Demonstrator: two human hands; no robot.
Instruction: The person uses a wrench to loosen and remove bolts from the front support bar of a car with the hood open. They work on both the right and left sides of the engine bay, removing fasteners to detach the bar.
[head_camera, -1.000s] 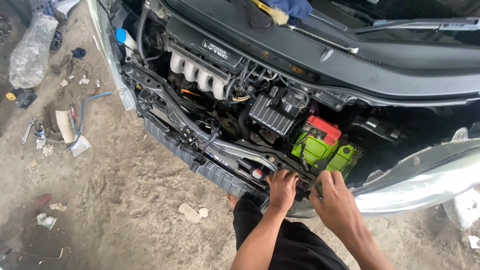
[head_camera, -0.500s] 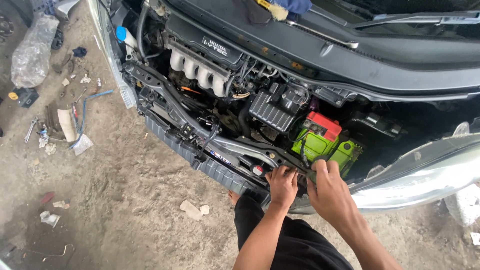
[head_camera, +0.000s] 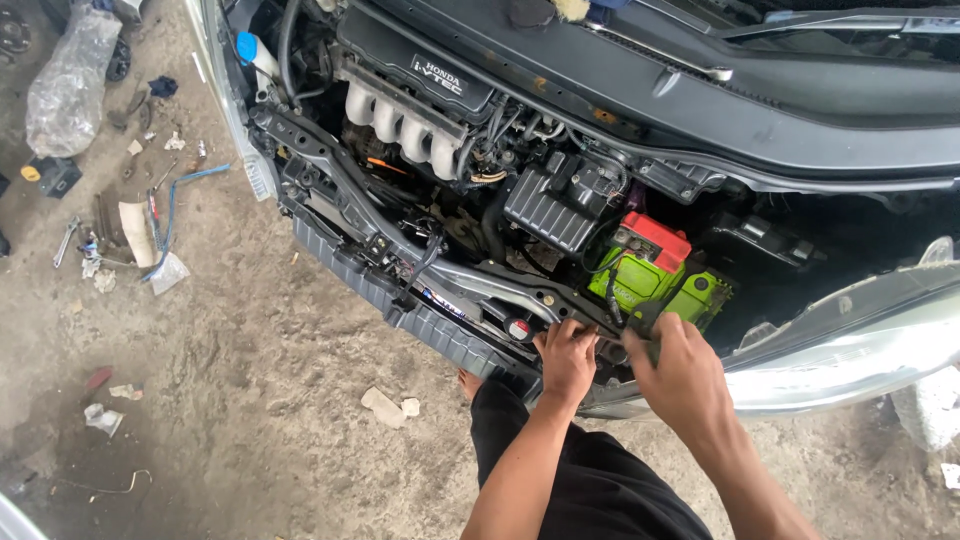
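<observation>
Head view: your left hand (head_camera: 567, 360) grips front crossbar (head_camera: 500, 285), bar running left-right; right hand (head_camera: 685, 385) beside it, contents hidden, nearer green battery (head_camera: 655, 285).

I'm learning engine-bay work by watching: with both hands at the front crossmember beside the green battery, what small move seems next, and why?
Probably steady the metal crossmember with the left hand while the right hand works at the spot just below the green battery. Both hands already rest there, close together; what the right fingers grip is hidden.
</observation>
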